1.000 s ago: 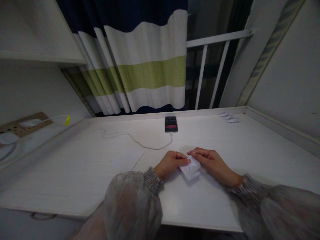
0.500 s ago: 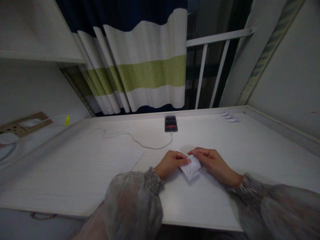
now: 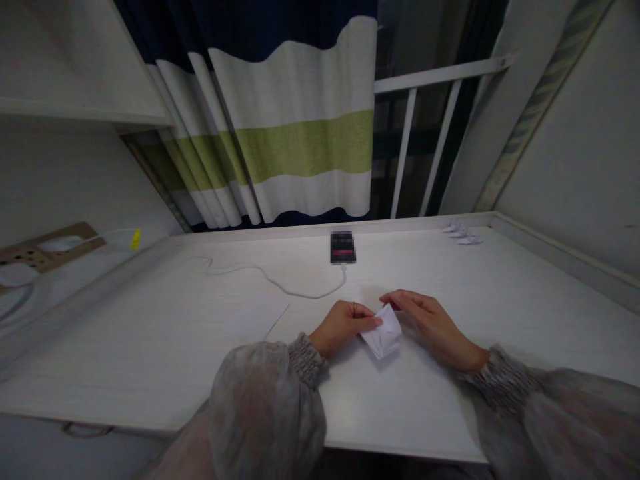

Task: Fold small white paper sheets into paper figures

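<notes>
A small folded piece of white paper (image 3: 384, 335) lies on the white desk (image 3: 150, 347) between my hands. My left hand (image 3: 345, 325), with a ring on one finger, pinches its left edge with curled fingers. My right hand (image 3: 425, 320) rests at the paper's right side, fingers bent, and holds its upper right flap, which stands a little off the desk. Grey gauzy sleeves cover both my forearms.
A flat white sheet (image 3: 256, 316) lies left of my hands. A dark phone (image 3: 343, 247) with a white cable (image 3: 270, 280) sits farther back. Small folded paper figures (image 3: 463, 233) rest at the far right corner. A striped curtain (image 3: 300, 133) hangs behind; a socket panel (image 3: 40, 250) is on the left wall.
My right hand has shifted slightly up and back, lifting the paper's upper right flap. My left hand has kept its pinch in place.
</notes>
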Tool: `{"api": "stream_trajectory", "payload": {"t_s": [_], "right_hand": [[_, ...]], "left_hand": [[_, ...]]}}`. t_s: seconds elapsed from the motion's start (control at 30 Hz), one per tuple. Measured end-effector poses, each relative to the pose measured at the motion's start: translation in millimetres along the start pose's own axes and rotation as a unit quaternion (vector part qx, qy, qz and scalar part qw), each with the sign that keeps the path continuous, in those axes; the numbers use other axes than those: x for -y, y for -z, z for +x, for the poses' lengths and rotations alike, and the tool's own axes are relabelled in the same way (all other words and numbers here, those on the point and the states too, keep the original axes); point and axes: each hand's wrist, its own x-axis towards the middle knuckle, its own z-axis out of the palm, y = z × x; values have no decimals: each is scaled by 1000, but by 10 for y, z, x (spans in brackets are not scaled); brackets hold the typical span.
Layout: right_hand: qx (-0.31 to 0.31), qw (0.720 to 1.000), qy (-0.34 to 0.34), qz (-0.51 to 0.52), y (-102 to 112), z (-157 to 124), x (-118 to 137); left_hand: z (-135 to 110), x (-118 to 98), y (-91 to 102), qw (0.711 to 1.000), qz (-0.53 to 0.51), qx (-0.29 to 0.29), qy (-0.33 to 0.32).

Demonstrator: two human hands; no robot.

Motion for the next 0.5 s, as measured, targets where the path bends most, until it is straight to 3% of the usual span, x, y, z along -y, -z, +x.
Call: {"api": "stream_trajectory", "payload": {"t_s": [0.17,0.5], "right_hand": [[73,997,-40,-6,-43,-4,-11],[66,997,-40,-15,-38,-7,8]], "left_hand": [[13,21,4,999,27,-5,-21],[-5,8,-11,999,33,4,-22]]}}
